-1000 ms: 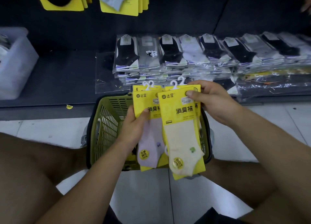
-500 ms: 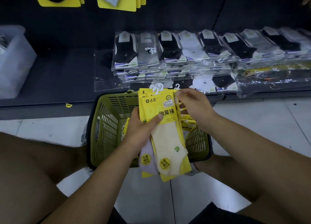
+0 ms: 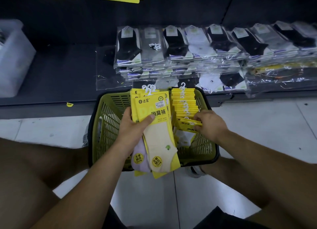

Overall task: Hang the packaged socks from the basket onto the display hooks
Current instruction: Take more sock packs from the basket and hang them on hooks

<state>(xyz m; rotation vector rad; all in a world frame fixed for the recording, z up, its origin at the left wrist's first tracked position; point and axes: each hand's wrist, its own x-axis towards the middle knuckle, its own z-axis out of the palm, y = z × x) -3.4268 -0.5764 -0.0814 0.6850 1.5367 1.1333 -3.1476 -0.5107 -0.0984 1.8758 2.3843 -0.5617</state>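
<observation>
Head cam, crouched over a green basket [image 3: 109, 108] on the floor tiles. Clutching a small bunch of yellow sock packs [image 3: 154, 112] in the left grip [image 3: 133, 130], thumb clamped across the front card. Pinching the top edge of another pack [image 3: 186, 126] with the right grip [image 3: 210, 125], down inside the basket beside a row of packs stood on edge [image 3: 184, 100]. Facing stacks of clear-bagged socks [image 3: 188, 46] on a dark shelf [image 3: 60, 70].

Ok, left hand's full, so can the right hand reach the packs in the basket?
Likely yes: the right hand is down among those packs, and the basket is open-topped.
</observation>
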